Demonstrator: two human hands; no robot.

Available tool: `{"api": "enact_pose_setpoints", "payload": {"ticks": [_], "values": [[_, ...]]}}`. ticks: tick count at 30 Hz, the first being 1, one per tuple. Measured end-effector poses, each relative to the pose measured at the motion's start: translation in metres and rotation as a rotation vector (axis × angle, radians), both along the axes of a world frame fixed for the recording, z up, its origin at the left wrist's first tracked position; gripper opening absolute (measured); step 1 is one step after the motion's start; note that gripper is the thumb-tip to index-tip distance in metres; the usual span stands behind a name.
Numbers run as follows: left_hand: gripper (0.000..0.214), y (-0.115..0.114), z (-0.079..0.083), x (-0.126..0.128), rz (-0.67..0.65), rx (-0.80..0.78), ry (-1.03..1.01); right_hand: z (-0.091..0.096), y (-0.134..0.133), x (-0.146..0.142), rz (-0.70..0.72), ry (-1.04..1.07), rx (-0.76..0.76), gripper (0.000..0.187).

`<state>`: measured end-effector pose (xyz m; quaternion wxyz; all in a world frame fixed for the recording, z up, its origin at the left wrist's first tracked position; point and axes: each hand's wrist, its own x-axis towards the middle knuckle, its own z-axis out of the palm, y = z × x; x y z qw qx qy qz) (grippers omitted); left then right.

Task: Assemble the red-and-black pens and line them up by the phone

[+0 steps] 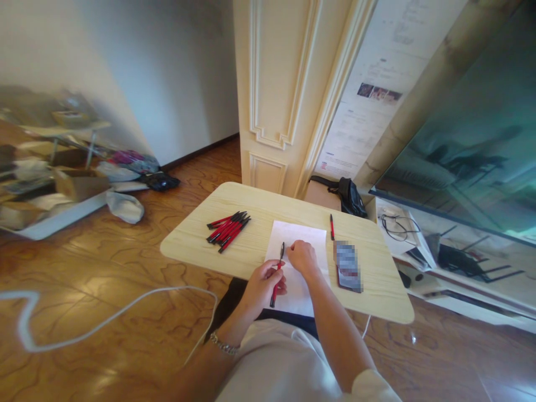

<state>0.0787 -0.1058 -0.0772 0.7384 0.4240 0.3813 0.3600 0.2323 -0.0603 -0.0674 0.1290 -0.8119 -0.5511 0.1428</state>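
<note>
Beyond the held pen [274, 292], illegible poster [374, 109]

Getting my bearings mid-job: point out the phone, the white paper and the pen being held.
Phone [348, 268]: head view, on the middle of its upward face.
White paper [298, 290]: head view, on a bare part of the sheet.
Held pen [274, 292]: head view, on its red lower barrel.

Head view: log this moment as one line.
left hand: holds red pen | right hand: curled over paper, grip unclear | pile of pens: table, left of paper | phone: table, right of paper
</note>
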Motion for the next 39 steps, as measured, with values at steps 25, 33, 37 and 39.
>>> {"api": "enact_pose_setpoints", "payload": {"ticks": [25,33,37,39], "values": [[0.041,-0.01,-0.007,0.012,-0.056,0.035,-0.002,0.012,-0.008,0.037,0.036,0.81,0.317,0.03],[0.045,-0.007,-0.003,0.008,-0.038,0.028,-0.025,-0.002,-0.003,0.03,0.018,0.224,0.113,0.032],[0.045,-0.006,-0.004,0.007,-0.034,0.022,-0.03,-0.009,-0.004,0.02,-0.021,0.092,0.093,0.029],[0.046,-0.006,-0.004,0.007,-0.029,0.018,-0.036,-0.01,-0.003,0.019,-0.041,0.083,0.085,0.028]]}}
